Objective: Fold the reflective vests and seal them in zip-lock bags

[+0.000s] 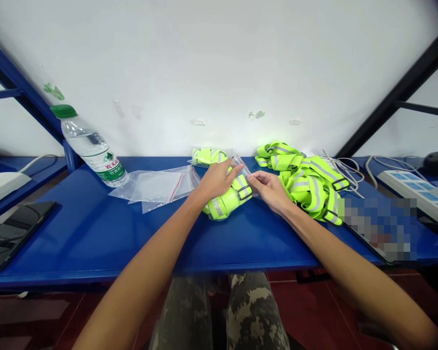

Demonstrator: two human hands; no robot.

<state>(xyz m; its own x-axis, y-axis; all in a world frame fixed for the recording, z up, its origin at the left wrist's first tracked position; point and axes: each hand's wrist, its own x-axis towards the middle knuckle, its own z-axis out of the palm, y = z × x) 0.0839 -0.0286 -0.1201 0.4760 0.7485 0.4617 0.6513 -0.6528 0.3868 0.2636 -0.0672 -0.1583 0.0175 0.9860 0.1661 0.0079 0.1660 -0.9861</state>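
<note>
A folded neon-yellow reflective strap [223, 205] with a black buckle lies inside a clear zip bag [245, 168] on the blue table. My left hand [216, 181] lies over the bag's upper left side, its fingers closed on the plastic near the mouth. On the other side, my right hand [269, 188] pinches the bag's edge between thumb and fingers. Just behind my left hand sits another bagged yellow strap [204, 155]. To the right of my right hand is a loose heap of yellow reflective straps [306, 182] with black buckles.
Flat clear zip bags [156, 187] overlap left of my hands, beside a green-capped water bottle [95, 150]. A dark phone-like slab [16, 233] lies at the table's left end. White cables [350, 170] and a power strip [419, 192] are at right. A wall [219, 73] stands behind.
</note>
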